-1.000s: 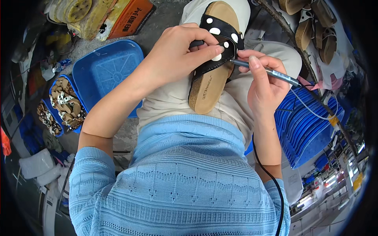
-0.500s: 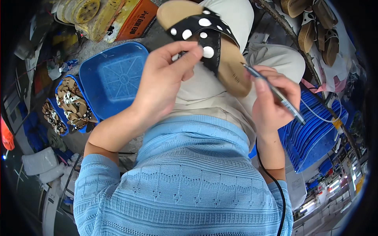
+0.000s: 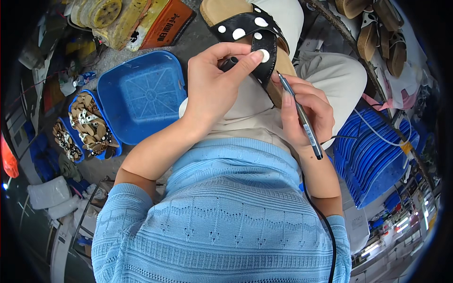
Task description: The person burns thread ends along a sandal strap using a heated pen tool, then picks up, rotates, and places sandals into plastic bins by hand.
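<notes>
A tan-footbed sandal (image 3: pixel 225 11) with black straps and white dots lies across my lap. My left hand (image 3: pixel 213 81) pinches its lower strap (image 3: pixel 262 46), the thumb pressed beside a white dot. A small dark cylinder (image 3: pixel 228 63), perhaps a pen cap, is tucked in the curled fingers of that hand. Held like a writing tool, a slim grey and black pen (image 3: pixel 303 120) rests in my right hand (image 3: pixel 309 109). Its tip is by the strap's edge, over the footbed; whether it touches I cannot tell. Part of the sandal's near end is hidden behind my right hand.
A blue plastic basin (image 3: pixel 141 96) stands to my left, beside smaller blue bins (image 3: pixel 104 137) of sandals. Stacked blue trays (image 3: pixel 373 155) are at my right. More sandals (image 3: pixel 369 40) hang or lie beyond a pole (image 3: pixel 339 28). An orange box (image 3: pixel 166 26) sits at far left.
My right hand and the pen have moved left, toward the strap. My left thumb has come onto the strap, and the sandal has shifted slightly right and up.
</notes>
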`<state>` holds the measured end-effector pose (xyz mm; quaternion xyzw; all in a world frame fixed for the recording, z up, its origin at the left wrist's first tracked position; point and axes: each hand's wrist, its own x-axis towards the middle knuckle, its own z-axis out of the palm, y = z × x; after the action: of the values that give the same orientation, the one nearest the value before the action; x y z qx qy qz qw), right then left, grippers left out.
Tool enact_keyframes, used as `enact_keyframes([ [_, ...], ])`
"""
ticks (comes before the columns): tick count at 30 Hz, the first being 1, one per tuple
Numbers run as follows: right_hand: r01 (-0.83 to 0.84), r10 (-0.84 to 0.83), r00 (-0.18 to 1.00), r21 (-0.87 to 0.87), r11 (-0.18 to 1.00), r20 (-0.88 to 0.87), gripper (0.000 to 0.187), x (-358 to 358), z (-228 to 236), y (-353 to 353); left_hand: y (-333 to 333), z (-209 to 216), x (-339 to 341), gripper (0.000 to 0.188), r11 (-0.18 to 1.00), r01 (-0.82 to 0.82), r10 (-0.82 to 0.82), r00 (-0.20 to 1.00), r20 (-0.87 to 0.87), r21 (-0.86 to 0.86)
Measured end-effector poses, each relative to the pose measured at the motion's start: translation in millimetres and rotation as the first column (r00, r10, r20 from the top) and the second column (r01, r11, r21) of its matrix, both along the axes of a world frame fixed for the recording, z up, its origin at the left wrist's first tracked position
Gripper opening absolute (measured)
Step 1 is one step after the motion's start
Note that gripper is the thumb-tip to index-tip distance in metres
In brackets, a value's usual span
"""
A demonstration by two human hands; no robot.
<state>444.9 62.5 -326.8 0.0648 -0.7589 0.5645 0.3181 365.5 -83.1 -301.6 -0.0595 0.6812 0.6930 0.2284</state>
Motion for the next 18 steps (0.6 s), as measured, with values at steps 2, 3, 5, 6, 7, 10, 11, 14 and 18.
enact_keyframes([
  [2,0.024,-0.024,0.999,-0.009,1.0,0.045,0.025,-0.8,1.4,-0.5,1.3,-0.1,-1.9,0.019,1.0,0.002,-0.002,1.0,0.001,0.014],
  [3,0.025,-0.025,0.999,-0.01,1.0,0.046,0.025,-1.7,1.0,0.0,1.8,-0.1,-1.9,0.019,1.0,-0.002,0.002,1.0,-0.007,0.015],
  [5,0.01,-0.01,1.0,0.015,1.0,0.027,0.025,-5.0,-0.9,1.6,1.9,-0.9,-2.1,0.02,1.0,-0.007,0.007,1.0,-0.013,0.014],
  [6,0.011,-0.011,1.0,0.015,1.0,0.028,0.025,-5.9,-0.8,1.8,2.1,-1.4,-2.7,0.019,1.0,-0.008,0.008,1.0,-0.027,0.0],
  [7,0.022,-0.023,0.999,0.033,0.999,0.029,0.025,-6.7,-0.5,1.9,2.1,-1.7,-3.1,0.018,1.0,-0.009,0.008,0.999,-0.041,-0.014],
  [10,0.01,-0.013,0.998,0.043,0.999,0.055,0.024,-6.0,3.4,2.7,2.1,-2.0,-3.2,0.018,1.0,-0.014,0.014,0.999,-0.042,-0.006],
  [11,-0.01,0.007,0.997,0.034,0.999,0.08,0.024,-5.5,4.2,2.8,1.7,-2.7,-3.3,0.018,1.0,-0.017,0.017,0.999,-0.042,-0.007],
  [14,0.03,-0.028,0.997,-0.031,0.999,0.072,0.022,-8.3,3.3,1.0,3.4,-2.6,-3.1,0.018,1.0,-0.026,0.026,0.999,-0.019,0.004],
  [18,-0.009,0.008,0.994,0.008,1.0,0.106,0.022,-6.9,5.5,2.7,4.1,-2.3,-2.7,0.018,1.0,-0.016,0.016,1.0,-0.02,0.004],
])
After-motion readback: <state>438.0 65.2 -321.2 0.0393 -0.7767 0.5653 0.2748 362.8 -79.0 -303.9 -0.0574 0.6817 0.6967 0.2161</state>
